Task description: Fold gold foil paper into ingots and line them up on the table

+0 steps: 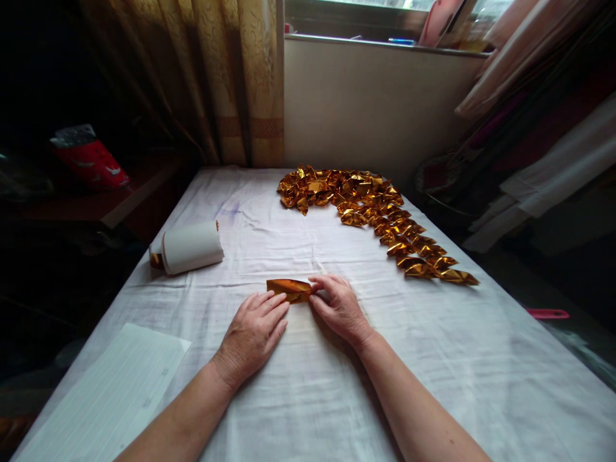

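Observation:
A small piece of gold foil paper, partly folded, lies on the white cloth in front of me. My left hand rests palm down with its fingers stretched flat over the paper's lower left part. At the paper's right end, my right hand pinches the narrowed tip between thumb and fingers. Farther back and to the right, a pile of folded gold foil pieces trails off in a row toward the right edge of the table.
On the left stands a white roll lying on its side, with gold foil showing at its ends. A pale lined sheet lies front left. Beyond the cloth-covered table are a red container, a curtain and hanging clothes.

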A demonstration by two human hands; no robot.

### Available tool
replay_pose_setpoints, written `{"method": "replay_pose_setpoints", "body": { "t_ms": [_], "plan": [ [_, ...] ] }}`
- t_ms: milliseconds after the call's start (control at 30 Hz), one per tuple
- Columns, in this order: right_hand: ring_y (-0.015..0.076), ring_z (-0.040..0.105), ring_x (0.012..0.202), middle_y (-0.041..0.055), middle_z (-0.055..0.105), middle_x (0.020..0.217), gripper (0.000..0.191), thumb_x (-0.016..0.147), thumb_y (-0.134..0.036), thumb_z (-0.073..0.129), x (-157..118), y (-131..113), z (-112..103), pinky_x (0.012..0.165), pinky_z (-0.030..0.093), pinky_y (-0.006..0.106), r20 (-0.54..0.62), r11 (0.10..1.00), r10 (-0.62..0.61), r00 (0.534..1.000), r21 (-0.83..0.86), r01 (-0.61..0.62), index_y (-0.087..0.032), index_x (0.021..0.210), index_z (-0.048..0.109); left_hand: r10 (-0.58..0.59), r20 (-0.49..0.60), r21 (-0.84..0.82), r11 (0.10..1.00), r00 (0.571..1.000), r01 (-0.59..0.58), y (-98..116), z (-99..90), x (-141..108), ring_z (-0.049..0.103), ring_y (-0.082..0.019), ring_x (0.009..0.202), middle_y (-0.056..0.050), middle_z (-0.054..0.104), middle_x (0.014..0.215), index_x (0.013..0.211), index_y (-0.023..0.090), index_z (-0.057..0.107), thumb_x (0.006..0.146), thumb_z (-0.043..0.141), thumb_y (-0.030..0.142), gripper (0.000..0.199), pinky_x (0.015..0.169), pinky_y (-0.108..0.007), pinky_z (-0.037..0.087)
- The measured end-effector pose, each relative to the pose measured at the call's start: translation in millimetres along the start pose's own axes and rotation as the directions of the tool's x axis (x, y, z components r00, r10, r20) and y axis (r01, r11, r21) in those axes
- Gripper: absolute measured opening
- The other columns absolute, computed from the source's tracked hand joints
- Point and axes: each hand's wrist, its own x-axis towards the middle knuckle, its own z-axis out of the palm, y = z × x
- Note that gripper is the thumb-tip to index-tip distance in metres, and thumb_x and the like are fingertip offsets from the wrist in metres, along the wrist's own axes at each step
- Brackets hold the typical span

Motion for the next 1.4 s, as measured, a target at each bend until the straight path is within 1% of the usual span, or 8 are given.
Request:
{"method": "replay_pose_setpoints", "body": {
  "t_ms": [233,467,600,867,1100,1200,1300,1400],
  "plan": [
    [0.0199,0.061,0.081,0.0018,0.068,0.077,0.013,0.079,-0.019,0.057,2,-5,-3,0.081,0.046,0.034,0.0,1.0,0.005,1.0,0.03,-0.005,-0.024,0.083,0.068,0.026,0.002,0.011,1.0,1.0,-0.026,1,-2.1,0,0.055,-0.026,0.124,-0.006,0.065,0.131,0.122,0.022,0.065,0.096,0.049,0.027,0.031,0.108,-0.05,0.041],
    [0.0197,0.063,0.084,0.0031,0.068,0.083,0.012,0.078,-0.021,0.053,1,3,-2,0.08,0.051,0.033,-0.11,0.979,0.085,0.99,0.192,-0.063,-0.023,0.08,0.064,-0.039,-0.195,0.009,0.999,0.98,0.042,-2,-5.6,1,0.041,-0.028,0.137,-0.014,0.048,0.145,0.131,0.021,0.054,0.094,0.05,0.021,0.037,0.111,-0.049,0.04],
    [0.021,0.066,0.094,0.0053,0.071,0.093,0.012,0.082,-0.029,0.056,1,5,-2,0.089,0.051,0.036,-0.11,0.93,0.167,0.98,0.349,-0.119,-0.022,0.086,0.065,-0.08,-0.215,-0.012,0.997,0.973,0.08,-5,-6.3,0,0.037,-0.028,0.14,-0.014,0.041,0.149,0.137,0.024,0.046,0.094,0.051,0.022,0.044,0.111,-0.05,0.039],
    [0.0155,0.064,0.068,0.0004,0.068,0.072,0.015,0.078,-0.036,0.062,4,-7,-3,0.065,0.052,0.025,-0.116,0.792,0.313,0.943,0.579,-0.192,-0.021,0.078,0.061,-0.076,-0.259,-0.095,0.994,0.963,0.053,-7,-4.4,0,0.049,-0.026,0.132,-0.012,0.054,0.141,0.144,0.024,0.036,0.095,0.051,0.029,0.051,0.111,-0.048,0.039],
    [0.0143,0.063,0.066,-0.0013,0.065,0.07,0.014,0.075,-0.034,0.066,4,-14,-1,0.066,0.052,0.025,-0.045,0.703,0.347,0.937,0.674,-0.228,-0.021,0.074,0.06,-0.121,-0.391,-0.174,0.983,0.912,0.056,-6,-14.5,0,0.057,-0.025,0.12,-0.012,0.061,0.127,0.137,0.022,0.04,0.095,0.053,0.034,0.046,0.103,-0.046,0.046],
    [0.0132,0.061,0.064,-0.0019,0.064,0.068,0.014,0.076,-0.034,0.065,4,-18,2,0.062,0.05,0.024,-0.084,0.71,0.347,0.934,0.674,-0.203,-0.021,0.075,0.06,-0.03,-0.477,-0.108,0.994,0.878,-0.025,2,-23.7,1,0.057,-0.024,0.116,-0.009,0.062,0.119,0.12,0.024,0.053,0.09,0.06,0.025,0.03,0.102,-0.044,0.046],
    [0.0136,0.062,0.066,-0.0012,0.065,0.07,0.012,0.079,-0.033,0.063,1,-23,6,0.063,0.051,0.024,-0.122,0.747,0.329,0.936,0.641,-0.179,-0.021,0.078,0.061,0.121,-0.423,-0.034,0.988,0.898,-0.149,10,-26.7,2,0.059,-0.022,0.109,-0.006,0.067,0.108,0.115,0.024,0.059,0.089,0.061,0.02,0.026,0.102,-0.042,0.044],
    [0.0145,0.064,0.07,-0.0001,0.069,0.076,0.01,0.08,-0.031,0.063,-2,-28,10,0.068,0.053,0.026,-0.141,0.803,0.294,0.945,0.573,-0.164,-0.021,0.084,0.064,0.13,-0.362,-0.009,0.99,0.923,-0.143,13,-23.5,4,0.059,-0.023,0.11,-0.007,0.069,0.111,0.12,0.021,0.06,0.092,0.059,0.023,0.029,0.101,-0.042,0.041]
  ]
}}
